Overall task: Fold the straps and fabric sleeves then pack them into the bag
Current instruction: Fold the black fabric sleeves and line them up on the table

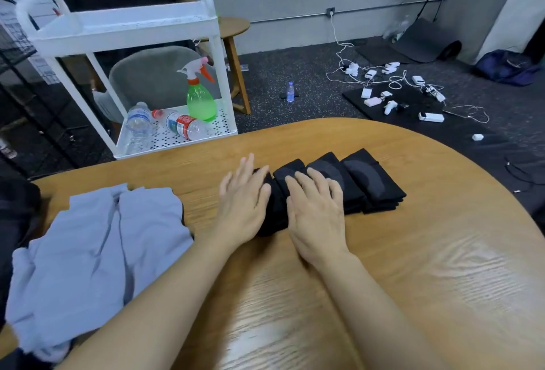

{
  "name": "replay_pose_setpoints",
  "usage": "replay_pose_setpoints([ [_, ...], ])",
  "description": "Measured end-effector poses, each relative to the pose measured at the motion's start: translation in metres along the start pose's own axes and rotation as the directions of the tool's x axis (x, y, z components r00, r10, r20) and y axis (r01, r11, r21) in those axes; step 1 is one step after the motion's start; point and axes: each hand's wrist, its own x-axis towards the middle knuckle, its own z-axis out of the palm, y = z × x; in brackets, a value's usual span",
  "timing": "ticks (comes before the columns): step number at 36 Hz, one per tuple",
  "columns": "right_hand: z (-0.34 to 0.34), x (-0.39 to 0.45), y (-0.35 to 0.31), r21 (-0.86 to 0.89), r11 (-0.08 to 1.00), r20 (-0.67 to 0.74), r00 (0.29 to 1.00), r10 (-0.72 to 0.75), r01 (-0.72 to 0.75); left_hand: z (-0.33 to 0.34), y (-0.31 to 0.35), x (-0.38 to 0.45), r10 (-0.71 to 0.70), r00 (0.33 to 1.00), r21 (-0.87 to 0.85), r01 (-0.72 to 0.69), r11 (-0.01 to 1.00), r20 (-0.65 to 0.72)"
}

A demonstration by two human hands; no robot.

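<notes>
- While pressing flat on dark cloth, left hand and right hand side by side, fingers straight and spread, gripping nothing.
- Under both palms: a folded black fabric sleeve, its near end poking out between the wrists.
- Just beyond the right fingertips: a row of folded black pieces, overlapped like shingles, running away to the right on the wooden bench.
- Whether these pieces are straps or sleeves: cannot tell, all equally dark.
- Left of the left forearm: a crumpled pale blue-grey cloth item, possibly the bag, though no opening or handle plainly visible.
- Judged handling: light, soft, limp knit; likely to spring open at the fold once pressure lifts; little slip against the wood grain; nothing fragile.
- Best hold, as a judgement: pinch across the folded edge, thumb below and fingers on top, or scoop the whole stack between two flat palms from the short ends so the layers stay together.
- Risk: lifting by one corner likely to let the folds fall out.
- Beyond the left fingertips, off the bench: a white trolley with a green spray bottle and water bottles.
</notes>
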Motion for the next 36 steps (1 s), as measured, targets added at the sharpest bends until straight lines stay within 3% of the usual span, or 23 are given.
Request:
replay_pose_setpoints([
  [2, -0.003, 0.002, 0.003, -0.033, 0.999, 0.167, 0.986, -0.010, 0.016, 0.006, 0.001, -0.007, 0.024, 0.993, 0.126, -0.038, 0.991, 0.112],
  [5, -0.004, 0.001, 0.007, -0.061, 0.996, 0.456, 0.890, -0.026, 0.060, 0.017, 0.004, -0.016, -0.033, 0.975, 0.231, -0.019, 0.973, 0.219],
  [7, -0.002, -0.002, 0.009, -0.059, 0.997, 0.517, 0.856, -0.010, 0.047, 0.020, 0.006, -0.019, -0.046, 0.972, 0.258, -0.016, 0.966, 0.230],
  [16, 0.000, -0.004, 0.007, -0.097, 0.995, 0.524, 0.852, 0.019, 0.038, 0.020, 0.008, -0.018, -0.050, 0.964, 0.302, -0.032, 0.953, 0.260],
  [19, -0.008, 0.000, 0.006, -0.083, 0.996, 0.553, 0.833, 0.031, 0.018, 0.011, 0.008, -0.016, -0.045, 0.960, 0.252, -0.027, 0.967, 0.275],
  [23, -0.018, 0.000, 0.005, -0.074, 0.997, 0.504, 0.863, 0.013, 0.029, -0.007, 0.012, -0.025, 0.007, 0.981, 0.142, -0.035, 0.989, 0.193],
  [30, -0.027, -0.027, -0.031, -0.003, 0.995, 0.276, 0.956, -0.099, 0.103, -0.034, -0.012, -0.083, -0.051, 0.997, 0.139, 0.041, 0.989, 0.066],
  [33, -0.024, -0.043, -0.056, 0.025, 0.979, 0.200, 0.958, -0.204, 0.203, -0.047, -0.033, -0.115, -0.118, 0.993, 0.138, 0.113, 0.984, 0.024],
  [36, -0.021, -0.056, -0.085, 0.075, 0.956, 0.211, 0.932, -0.294, 0.285, -0.060, -0.059, -0.144, -0.169, 0.986, 0.164, 0.168, 0.972, -0.006],
])
